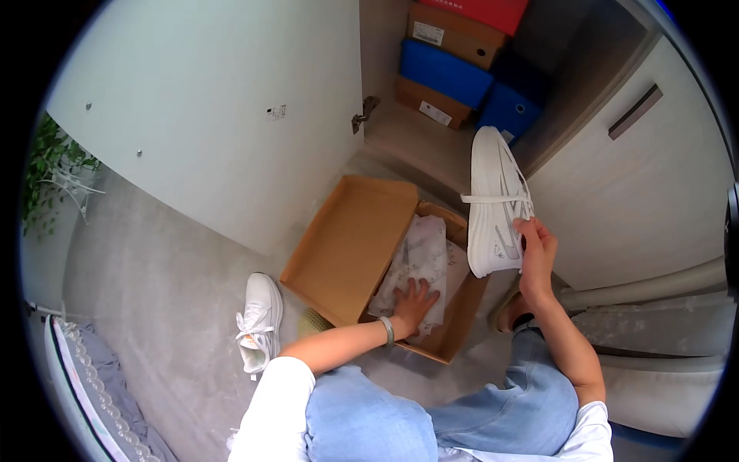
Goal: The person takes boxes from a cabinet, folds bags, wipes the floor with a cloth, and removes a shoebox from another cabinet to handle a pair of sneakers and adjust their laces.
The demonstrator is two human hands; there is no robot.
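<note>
A white sneaker (493,208) hangs toe-up in my right hand (536,250), whose fingers and thumb pinch it at the heel opening. My left hand (416,306) lies with spread fingers on crumpled white tissue paper (425,254) inside a brown cardboard shoebox (456,343). The box's hinged lid (350,246) is folded back to the left. On the floor to the left of the box rests another white sneaker (262,319), its laces showing. What lies under the paper is hidden.
An open cabinet holds stacked shoeboxes, among them a blue box (445,73) and a red box (489,11). Its white door (208,100) swings out at the left. A closed door with a handle (636,112) stands right. A plant (58,169) is far left, bedding (100,393) lower left.
</note>
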